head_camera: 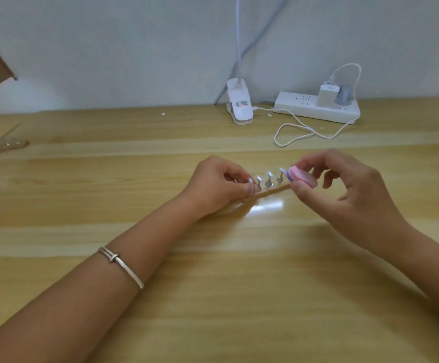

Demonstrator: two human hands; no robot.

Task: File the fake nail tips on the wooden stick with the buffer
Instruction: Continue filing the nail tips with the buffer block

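**Buffer at the end nail tip**

The left hand [221,184] pinches one end of the wooden stick [273,191] over the desk [213,284]. Nail tips [268,176] stand in a row along the stick. At its other end, the right hand [344,189] pinches the pink buffer [302,176], just beside the last tip.

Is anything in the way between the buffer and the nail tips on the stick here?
Nothing visible. The buffer, pinched in the right hand, sits right at the rightmost nail tip; whether they touch is unclear. The left hand grips the wooden stick at its other end, clear of that tip.
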